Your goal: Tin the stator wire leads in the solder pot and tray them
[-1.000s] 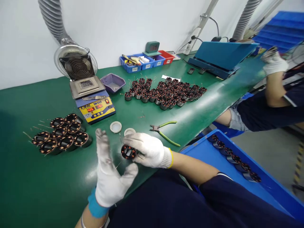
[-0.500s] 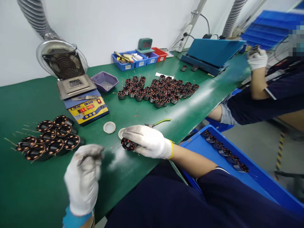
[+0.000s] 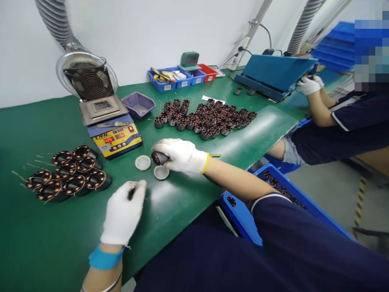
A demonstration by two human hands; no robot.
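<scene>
My right hand (image 3: pixel 182 156), in a white knitted glove, grips a motor stator (image 3: pixel 157 158) with copper windings on its side, just behind two small white dishes. The nearer dish (image 3: pixel 161 172) is right below it, and the other dish (image 3: pixel 142 163) lies to its left. Over the green table, my gloved left hand (image 3: pixel 124 211) has its thumb and fingers drawn together. A dark patch shows between them, but I cannot make out whether it is a held thing. Left of that hand stand several wound stators (image 3: pixel 73 182) with loose wire ends.
A solder pot (image 3: pixel 114 140) with a lit display stands behind the dishes, beside a purple tray (image 3: pixel 125 100). Many stators (image 3: pixel 199 127) fill the middle back. Green-handled pliers (image 3: pixel 215 155) lie partly behind my right hand. A co-worker's hands (image 3: pixel 308 85) are by a blue rack (image 3: pixel 270 75).
My right hand has carried the stator away from me, past the nearer dish, and tilted it. The left hand has moved right. The co-worker's hand has moved to the blue rack.
</scene>
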